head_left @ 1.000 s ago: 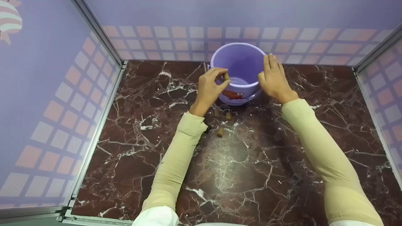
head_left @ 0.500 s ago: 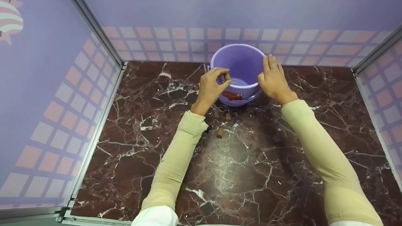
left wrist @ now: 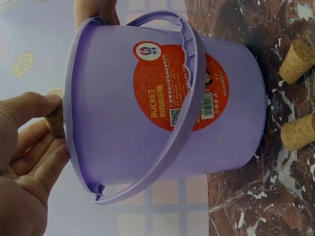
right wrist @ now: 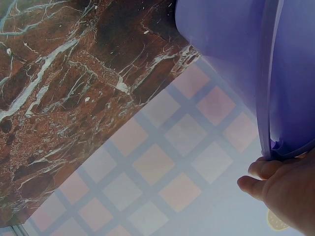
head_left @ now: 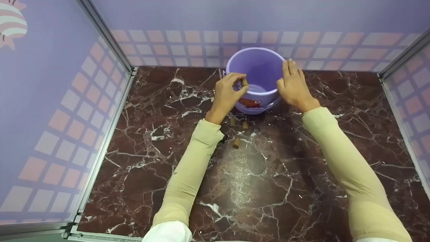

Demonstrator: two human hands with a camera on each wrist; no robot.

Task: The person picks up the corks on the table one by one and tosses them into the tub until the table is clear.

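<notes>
A purple bucket (head_left: 257,69) with a red label (left wrist: 172,86) stands upright against the back wall, its handle (left wrist: 189,98) hanging down in front. My left hand (head_left: 226,94) pinches a cork (left wrist: 56,118) between thumb and fingers at the bucket's near left rim. My right hand (head_left: 294,87) rests on the right side of the rim, fingers straight; the right wrist view shows its fingers (right wrist: 266,169) by the handle's joint. In front of the bucket lie three more corks: one near cork (head_left: 236,143), a middle cork (head_left: 245,125) and a left cork (head_left: 232,122).
The dark red marbled tabletop (head_left: 262,188) bears the bucket and corks. Purple wall panels with a checked band close in the back (head_left: 188,20), left (head_left: 37,101) and right. Metal frame strips (head_left: 104,144) run along the table's edges.
Hardly anything differs. The whole scene shifts slightly in the head view; both hands keep their places at the bucket's rim, the left still holding the cork.
</notes>
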